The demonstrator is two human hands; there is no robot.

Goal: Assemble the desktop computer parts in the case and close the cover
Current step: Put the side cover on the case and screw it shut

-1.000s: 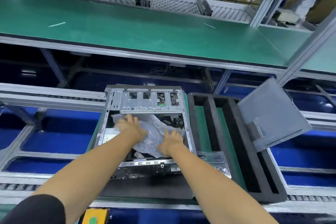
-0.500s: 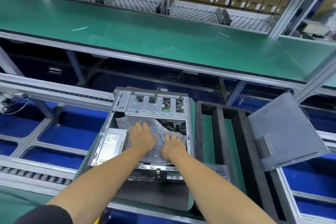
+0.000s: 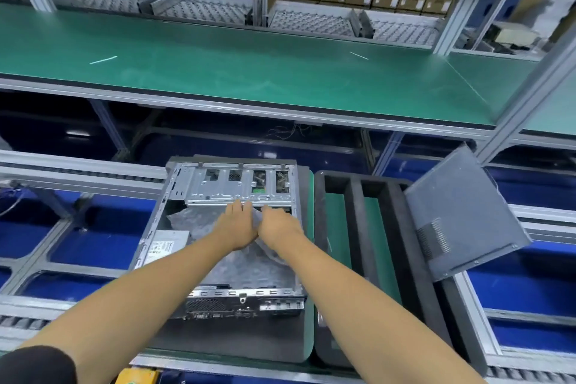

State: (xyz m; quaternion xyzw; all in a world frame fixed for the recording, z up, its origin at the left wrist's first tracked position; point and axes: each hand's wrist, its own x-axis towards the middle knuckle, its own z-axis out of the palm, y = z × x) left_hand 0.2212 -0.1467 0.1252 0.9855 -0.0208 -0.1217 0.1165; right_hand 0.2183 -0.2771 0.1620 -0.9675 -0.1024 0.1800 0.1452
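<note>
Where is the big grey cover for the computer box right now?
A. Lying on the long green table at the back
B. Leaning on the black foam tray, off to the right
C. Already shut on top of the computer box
B: the flat grey metal cover panel rests tilted on the black foam tray, right of the open silver metal computer case.

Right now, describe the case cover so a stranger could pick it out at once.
Start at the open computer case where both hands work. To its right lies a black foam tray with long slots. The cover is the flat grey metal panel that rests tilted on the tray's far right edge. It alone has a small patch of vent holes.
</note>
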